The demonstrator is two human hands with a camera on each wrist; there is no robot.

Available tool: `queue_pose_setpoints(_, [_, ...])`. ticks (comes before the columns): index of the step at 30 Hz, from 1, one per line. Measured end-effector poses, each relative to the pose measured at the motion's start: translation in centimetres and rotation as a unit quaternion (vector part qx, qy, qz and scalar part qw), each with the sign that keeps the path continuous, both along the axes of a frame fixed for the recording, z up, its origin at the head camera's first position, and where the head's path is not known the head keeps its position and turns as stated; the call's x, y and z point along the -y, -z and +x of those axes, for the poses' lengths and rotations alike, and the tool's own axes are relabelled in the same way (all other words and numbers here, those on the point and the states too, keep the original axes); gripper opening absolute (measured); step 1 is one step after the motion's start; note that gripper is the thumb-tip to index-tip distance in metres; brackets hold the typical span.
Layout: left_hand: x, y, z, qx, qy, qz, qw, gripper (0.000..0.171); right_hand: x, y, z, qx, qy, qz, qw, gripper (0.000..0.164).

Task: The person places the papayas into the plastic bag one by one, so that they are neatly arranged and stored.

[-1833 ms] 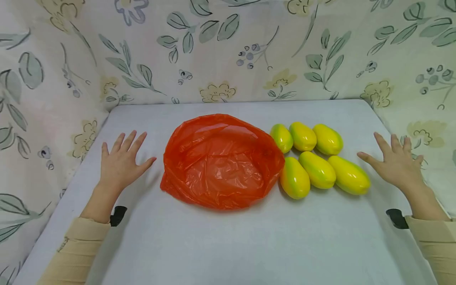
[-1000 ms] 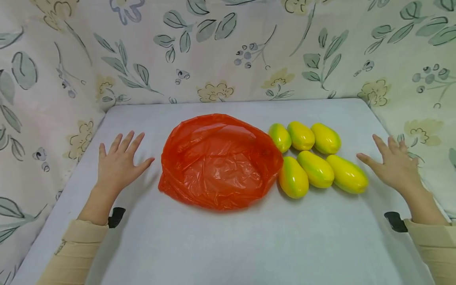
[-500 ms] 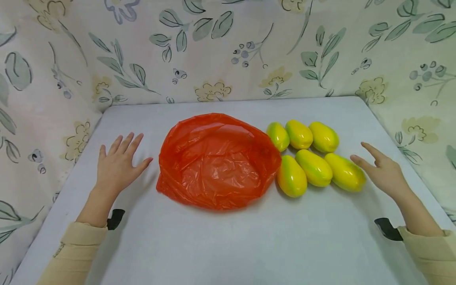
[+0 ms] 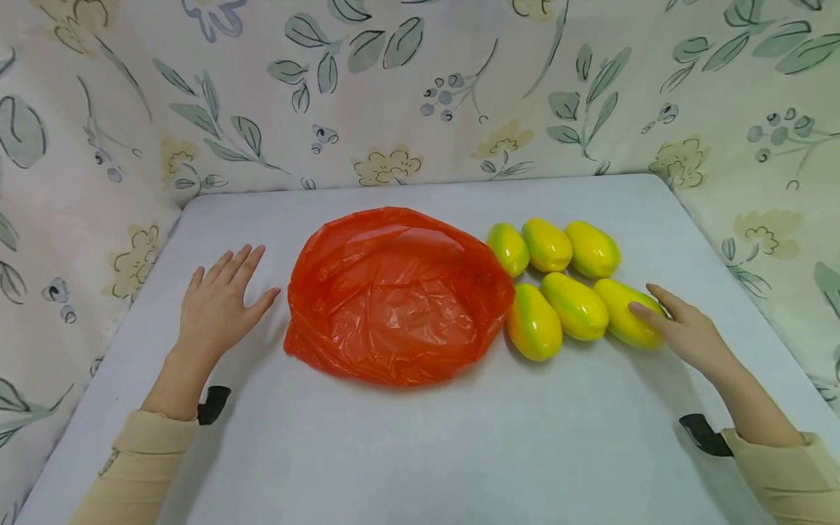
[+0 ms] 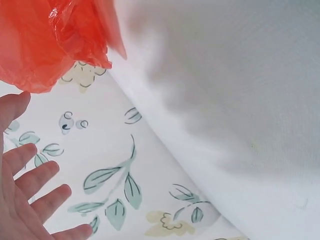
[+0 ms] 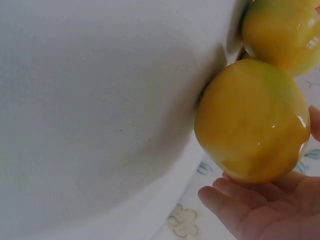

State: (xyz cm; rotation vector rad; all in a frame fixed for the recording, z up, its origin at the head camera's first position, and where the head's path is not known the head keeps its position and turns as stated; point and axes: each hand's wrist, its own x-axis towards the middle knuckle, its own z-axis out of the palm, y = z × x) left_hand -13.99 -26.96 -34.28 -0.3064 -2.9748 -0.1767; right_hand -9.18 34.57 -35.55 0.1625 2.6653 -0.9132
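Observation:
A red plastic bag (image 4: 394, 368) lies on the white table, its wide mouth facing up. Against its right side sit several glossy yellow-green mangoes (image 4: 574, 306) in two rows. My right hand (image 4: 695, 339) reaches around the front-row mango (image 4: 620, 310) farthest right, thumb over its near side. In the right wrist view, extended fingers (image 6: 225, 202) lie along that mango (image 6: 252, 120), with the thumb (image 6: 315, 122) at its other side. Left of the bag, my left hand (image 4: 216, 306) is spread with nothing in it. The left wrist view shows its thumb close to the bag (image 5: 35, 45).
Floral cloth (image 4: 387, 87) hangs behind the table (image 4: 433, 452) and along both sides. Neighbouring mangoes stand close to the one at my right hand. Black straps (image 4: 705, 435) show at both sleeve cuffs.
My right hand has moved left and down from beside the mangoes to the rightmost front one, its fingers drawing closer together. The left hand has stayed nearly still. The head view has shifted slightly.

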Motion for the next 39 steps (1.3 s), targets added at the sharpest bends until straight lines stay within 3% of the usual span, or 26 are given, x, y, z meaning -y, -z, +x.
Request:
queue_pose_setpoints(7, [-0.4,0.3,0.2,0.003,0.014,0.004,0.9999,0.069,0.1,0.5,-0.2,0.009,0.005,-0.003,1.000,0.082])
queue_pose_setpoints(11, [-1.3,0.7,0.6,0.003,0.030,0.070,0.9971,0.065,0.1,0.4,-0.1,0.010,0.002,0.002,1.000,0.082])
queue_pose_setpoints(13, [-1.8,0.6,0.9,0.025,0.026,0.124,0.9916,0.066,0.1,0.4,-0.1,0.010,-0.001,0.003,1.000,0.081])
queue_pose_setpoints(17, [-2.7,0.3,1.1,0.094,-0.007,0.222,0.9706,0.071,0.1,0.6,0.0,0.011,-0.002,0.003,1.000,0.081])
queue_pose_setpoints(20, [-3.4,0.3,1.0,0.117,-0.028,0.262,0.9575,0.072,0.0,0.7,0.1,0.013,-0.001,0.005,1.000,0.081])
queue_pose_setpoints(31, [-5.0,1.2,1.3,0.125,-0.074,0.313,0.9384,0.065,-0.3,1.0,-0.2,0.011,-0.007,0.011,1.000,0.082])
queue_pose_setpoints(39, [-5.6,1.4,1.4,0.099,-0.091,0.316,0.9391,0.059,-0.1,0.6,-0.3,-0.009,0.005,-0.010,1.000,0.079])
